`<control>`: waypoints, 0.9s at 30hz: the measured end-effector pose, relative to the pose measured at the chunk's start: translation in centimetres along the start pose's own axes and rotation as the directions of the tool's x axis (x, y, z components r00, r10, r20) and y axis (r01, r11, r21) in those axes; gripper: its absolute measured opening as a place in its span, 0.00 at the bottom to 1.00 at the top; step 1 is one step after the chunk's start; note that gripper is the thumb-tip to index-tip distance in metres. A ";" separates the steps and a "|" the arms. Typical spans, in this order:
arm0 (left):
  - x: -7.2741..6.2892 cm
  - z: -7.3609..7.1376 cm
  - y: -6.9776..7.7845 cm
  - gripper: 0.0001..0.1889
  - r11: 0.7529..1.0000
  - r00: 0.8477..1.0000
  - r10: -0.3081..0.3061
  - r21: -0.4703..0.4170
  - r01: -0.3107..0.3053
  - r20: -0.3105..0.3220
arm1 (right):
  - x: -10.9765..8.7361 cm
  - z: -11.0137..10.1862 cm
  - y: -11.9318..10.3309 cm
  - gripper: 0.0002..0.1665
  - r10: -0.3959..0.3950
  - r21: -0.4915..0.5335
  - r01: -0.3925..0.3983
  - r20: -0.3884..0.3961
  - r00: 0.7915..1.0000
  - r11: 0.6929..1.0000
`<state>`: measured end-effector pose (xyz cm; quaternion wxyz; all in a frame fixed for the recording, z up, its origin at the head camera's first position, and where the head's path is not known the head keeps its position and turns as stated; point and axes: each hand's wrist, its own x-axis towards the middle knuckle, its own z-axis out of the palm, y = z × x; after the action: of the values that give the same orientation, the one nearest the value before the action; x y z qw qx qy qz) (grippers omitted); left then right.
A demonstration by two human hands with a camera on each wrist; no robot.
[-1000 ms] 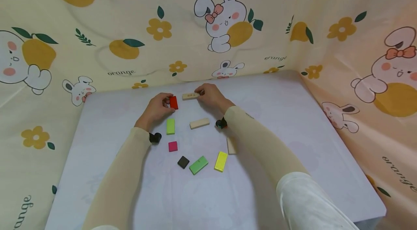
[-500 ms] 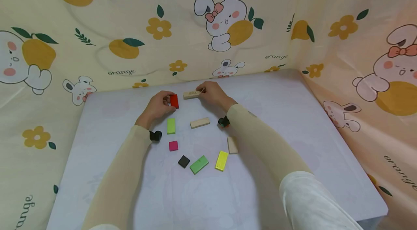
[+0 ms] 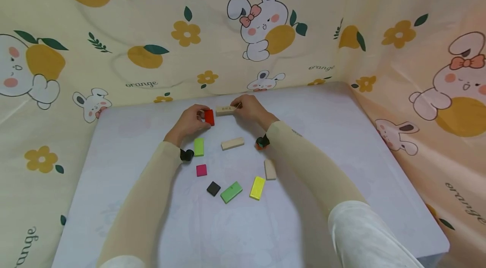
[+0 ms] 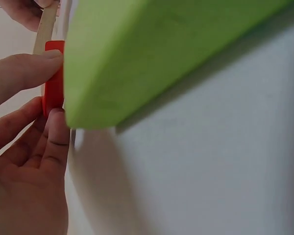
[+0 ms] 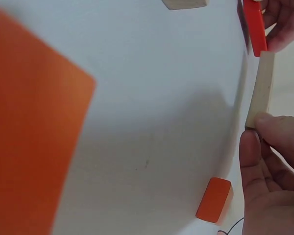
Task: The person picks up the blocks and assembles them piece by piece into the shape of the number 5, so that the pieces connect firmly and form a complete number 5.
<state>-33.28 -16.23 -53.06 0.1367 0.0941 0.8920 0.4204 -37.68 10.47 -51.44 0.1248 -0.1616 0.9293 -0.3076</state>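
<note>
We see both arms stretched forward over the table (image 3: 228,234), hands turned in toward each other. The left hand (image 3: 188,120) holds the red block (image 3: 209,117) pinched between thumb and fingers. To the right of the red block, just beside it, is the printed block (image 3: 225,110); we cannot tell whether the two touch. The right hand (image 3: 250,109) grips that block's right end between thumb and fingers, its wrist bent inward from the sleeve (image 3: 303,162). On the near side of the red block we find the lime block (image 3: 199,147), then the pink block (image 3: 201,170) and the black block (image 3: 214,188); nearer and to its right lies the yellow block (image 3: 257,188).
</note>
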 end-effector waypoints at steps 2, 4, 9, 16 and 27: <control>0.2 0.1 0.0 0.33 1.000 1.000 0.008 0.010 -0.008 0.004 | 0.0 0.1 0.0 0.20 -0.003 0.002 0.003 0.008 1.000 1.000; 0.3 0.2 0.0 0.33 1.000 1.000 0.011 0.018 -0.011 0.007 | 0.0 0.3 0.0 0.20 -0.007 0.002 0.007 0.015 1.000 1.000; 0.5 0.4 0.2 0.33 0.999 1.000 0.018 0.041 -0.019 0.022 | 0.0 0.4 -0.1 0.19 -0.014 -0.013 0.014 0.027 1.000 1.000; 0.4 0.6 0.9 0.32 0.997 0.999 0.034 0.074 -0.036 0.031 | 0.0 0.5 -0.2 0.19 0.004 -0.015 -0.003 0.059 0.998 1.000; 0.5 0.6 1.0 0.33 0.996 0.999 0.023 0.088 -0.027 0.043 | 0.3 0.6 -0.1 0.19 -0.004 -0.031 0.006 0.068 0.998 1.000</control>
<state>-33.51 -14.99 -52.75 0.1455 0.1201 0.9054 0.3802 -37.70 9.99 -51.86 0.1531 -0.1761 0.9288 -0.2879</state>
